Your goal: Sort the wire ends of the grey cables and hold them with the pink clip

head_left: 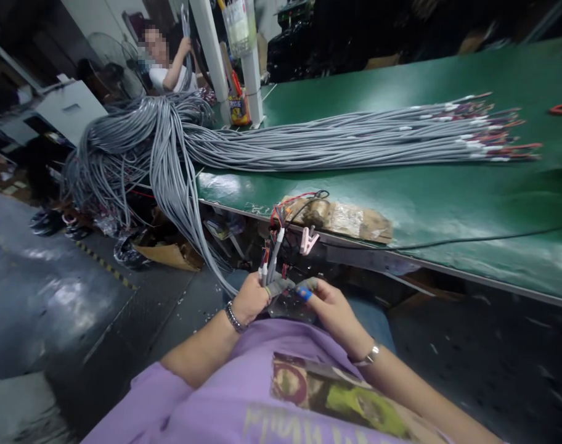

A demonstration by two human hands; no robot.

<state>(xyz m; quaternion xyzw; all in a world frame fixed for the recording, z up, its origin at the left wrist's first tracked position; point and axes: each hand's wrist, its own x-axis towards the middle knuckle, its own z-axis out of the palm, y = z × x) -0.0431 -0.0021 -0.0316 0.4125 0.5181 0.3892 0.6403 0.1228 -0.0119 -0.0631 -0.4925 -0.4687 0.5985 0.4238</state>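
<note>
My left hand [257, 295] is wrapped round several grey cables [272, 262], whose white-banded ends and thin coloured wires point up toward the table edge. Grey covers sit on its thumb and finger. Close by on the right, my right hand [325, 299] has its thumb and forefinger pinched together near the left thumb; a blue band and a grey cover wrap its fingertips. What that pinch holds is too small to make out. Just above the hands, a pink clip [307, 240] is at the table's edge beside a wooden board [355, 222] with clear tape round it.
A long bundle of grey cables [309, 145] lies across the green table [447, 197] and hangs over its left end. A black cord [470, 242] runs along the front edge. Behind a white post [251, 80], another person [170, 71] holds up cables.
</note>
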